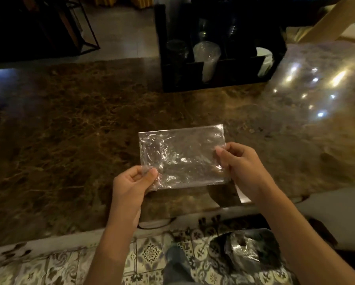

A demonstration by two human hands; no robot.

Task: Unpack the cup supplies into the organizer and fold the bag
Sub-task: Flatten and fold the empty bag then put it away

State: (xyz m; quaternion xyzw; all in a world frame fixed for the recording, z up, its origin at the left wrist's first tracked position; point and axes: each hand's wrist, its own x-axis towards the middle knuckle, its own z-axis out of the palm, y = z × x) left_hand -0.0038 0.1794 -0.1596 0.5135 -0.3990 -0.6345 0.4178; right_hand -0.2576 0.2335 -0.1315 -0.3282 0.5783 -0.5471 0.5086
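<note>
Clear, crinkled plastic makes up the bag (182, 156), folded to a flat rectangle and held just above the brown marble counter (69, 130), a little below the middle of the view. The left hand (131, 182) has it at the 7 o'clock corner, its grip pressed together with thumb and forefinger pinching the plastic. The right hand (240, 165) has the 3 o'clock edge, its grip likewise pinching the bag, thumb on top and fingers curled behind. Toward 12 o'clock from the bag, well apart from it at the far side of the counter, stands a black organizer (219, 70) with upright compartments; a stack of clear cups (208, 58) sits in a middle slot, and something white (265, 60) shows in the slot at its 3 o'clock side, too dim to tell what. At 2 o'clock a large clear plastic sheet or bag (320, 83) bulges on the counter, catching bright glints. Below the counter edge, at 5 o'clock, a dark crumpled bag (246, 251) lies on the patterned tile floor (147, 254).
</note>
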